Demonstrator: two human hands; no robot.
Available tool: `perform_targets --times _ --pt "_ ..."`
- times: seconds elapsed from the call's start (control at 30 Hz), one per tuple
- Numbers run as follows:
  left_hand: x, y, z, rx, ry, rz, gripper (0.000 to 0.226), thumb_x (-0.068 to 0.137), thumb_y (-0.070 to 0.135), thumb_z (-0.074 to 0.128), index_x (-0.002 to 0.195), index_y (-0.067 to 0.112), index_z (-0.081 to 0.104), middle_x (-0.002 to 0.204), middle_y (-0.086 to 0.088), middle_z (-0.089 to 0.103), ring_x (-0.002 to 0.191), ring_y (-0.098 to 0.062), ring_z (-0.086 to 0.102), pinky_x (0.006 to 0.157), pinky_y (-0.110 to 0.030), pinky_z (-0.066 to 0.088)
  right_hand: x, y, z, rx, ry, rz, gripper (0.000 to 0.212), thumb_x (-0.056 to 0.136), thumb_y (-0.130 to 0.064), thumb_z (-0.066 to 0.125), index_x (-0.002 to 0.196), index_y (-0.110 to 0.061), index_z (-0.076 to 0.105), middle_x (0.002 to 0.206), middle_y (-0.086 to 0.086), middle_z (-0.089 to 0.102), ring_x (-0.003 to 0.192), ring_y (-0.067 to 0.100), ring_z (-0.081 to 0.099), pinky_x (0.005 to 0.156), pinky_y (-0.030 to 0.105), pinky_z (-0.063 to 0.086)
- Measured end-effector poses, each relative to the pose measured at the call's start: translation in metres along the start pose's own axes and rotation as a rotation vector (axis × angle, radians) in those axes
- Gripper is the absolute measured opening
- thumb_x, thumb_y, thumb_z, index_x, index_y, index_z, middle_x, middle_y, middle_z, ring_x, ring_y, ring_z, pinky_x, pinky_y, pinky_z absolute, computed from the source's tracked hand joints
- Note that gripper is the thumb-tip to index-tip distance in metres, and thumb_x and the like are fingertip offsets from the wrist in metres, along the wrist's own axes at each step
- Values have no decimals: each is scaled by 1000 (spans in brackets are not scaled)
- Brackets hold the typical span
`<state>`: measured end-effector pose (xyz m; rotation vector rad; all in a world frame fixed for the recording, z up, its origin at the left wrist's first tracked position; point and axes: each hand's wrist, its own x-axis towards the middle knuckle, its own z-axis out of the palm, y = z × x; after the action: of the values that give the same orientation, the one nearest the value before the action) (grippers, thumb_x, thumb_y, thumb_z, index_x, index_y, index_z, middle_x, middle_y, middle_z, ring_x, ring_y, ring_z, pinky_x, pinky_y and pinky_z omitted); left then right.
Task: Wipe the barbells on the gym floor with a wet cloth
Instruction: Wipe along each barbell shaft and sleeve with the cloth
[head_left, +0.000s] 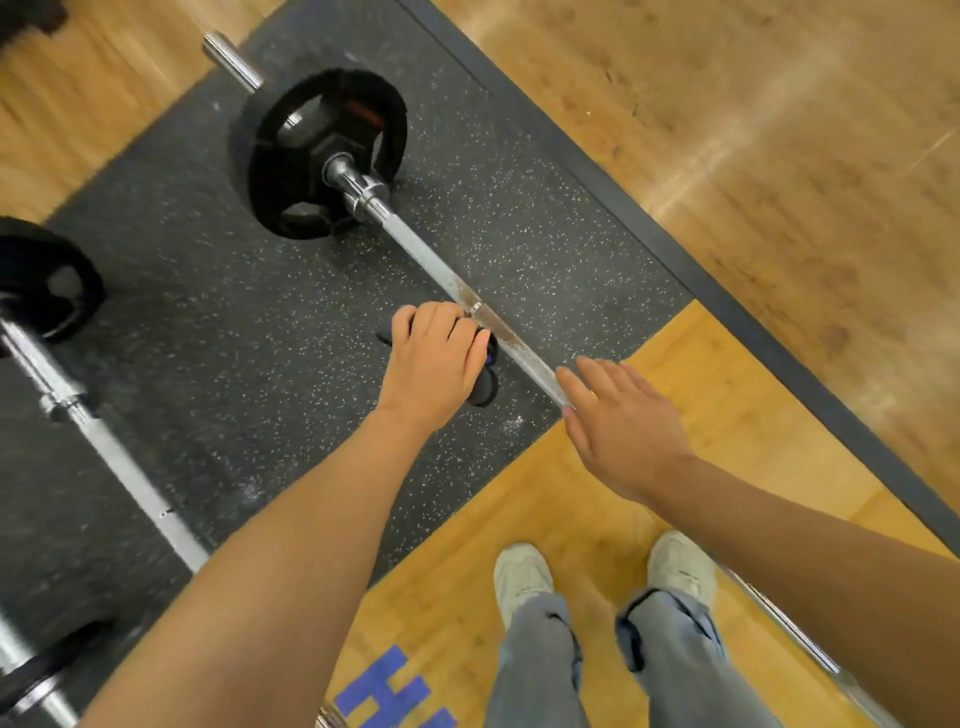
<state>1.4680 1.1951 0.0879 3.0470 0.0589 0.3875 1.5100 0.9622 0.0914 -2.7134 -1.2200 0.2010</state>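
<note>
I stand on a yellow wooden gym floor (597, 499) beside a black speckled rubber mat (291, 332); blue painted letters, an "H" and part of another, show by my shoes. The barbell (436, 270) lies across the mat, its shaft rusty mid-length, with a black plate (317, 156) on it. My left hand (434, 358) fingers curl round a dark cloth (483, 384) just beside the shaft. My right hand (618, 415) hovers flat, fingers straight, over the shaft. A second barbell (104, 441) lies left.

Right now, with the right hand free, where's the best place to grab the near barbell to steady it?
Grip the bare shaft of the barbell from above, beside the right hand. It lies flat on the mat, so fingers wrap over the top. The plate is farther off.
</note>
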Motion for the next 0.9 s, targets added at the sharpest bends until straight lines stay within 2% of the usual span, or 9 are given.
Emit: perform_targets --times 0.1,0.17,0.3,0.4,0.47,0.57,0.8,0.9 --pt "7 -8 -21 34 22 43 37 101 26 39 83 7 66 87 -9 63 82 -30 62 85 -40 33 12 -14 -17 5 -39 0 44 97 -30 33 121 -7 62 117 13 63 101 35 63 94 47 52" --pt "11 -15 -26 57 55 66 44 105 26 34 82 8 66 86 -8 62 82 -30 63 84 -39 33 21 -21 -21 16 -47 -6 48 96 -31 29 122 -7 61 116 13 63 101 35 62 95 47 51" --pt "19 -26 -24 91 57 74 45 107 28 33 83 8 66 88 -8 63 84 -30 64 84 -39 34 41 -27 -15 56 -37 13 44 97 -29 32 122 -6 61 113 13 65 100 34 64 94 47 52" --pt "30 -28 -18 85 51 41 36 102 26 42 84 7 67 89 -9 64 84 -30 65 83 -39 34 58 -26 1 63 -35 19 38 94 -25 52 123 -4 62 117 17 66 103 36 65 96 48 52" --pt "34 -28 -8 80 52 36 33 99 26 45 85 6 67 89 -10 64 83 -30 65 81 -39 33 68 -26 12 46 -38 21 41 89 -23 65 125 -3 64 121 18 65 107 36 66 96 49 53" --pt "36 -35 17 63 48 47 33 99 26 45 85 6 67 89 -9 64 83 -30 65 79 -39 33 80 -22 34 9 -31 13 47 85 -24 72 128 -5 63 127 18 63 111 35 64 98 48 51" --pt "30 -67 107 5 89 25 35 100 27 43 87 7 68 91 -8 65 84 -30 64 80 -38 33 103 -12 107 -56 -88 20 50 95 -28 57 140 -7 53 144 17 53 128 33 55 109 49 42" --pt "31 -80 146 -20 129 23 33 99 26 45 86 7 68 91 -9 65 85 -29 64 79 -38 33 113 -12 142 -62 -88 37 51 99 -31 37 141 -6 51 144 17 52 128 33 54 109 50 42"
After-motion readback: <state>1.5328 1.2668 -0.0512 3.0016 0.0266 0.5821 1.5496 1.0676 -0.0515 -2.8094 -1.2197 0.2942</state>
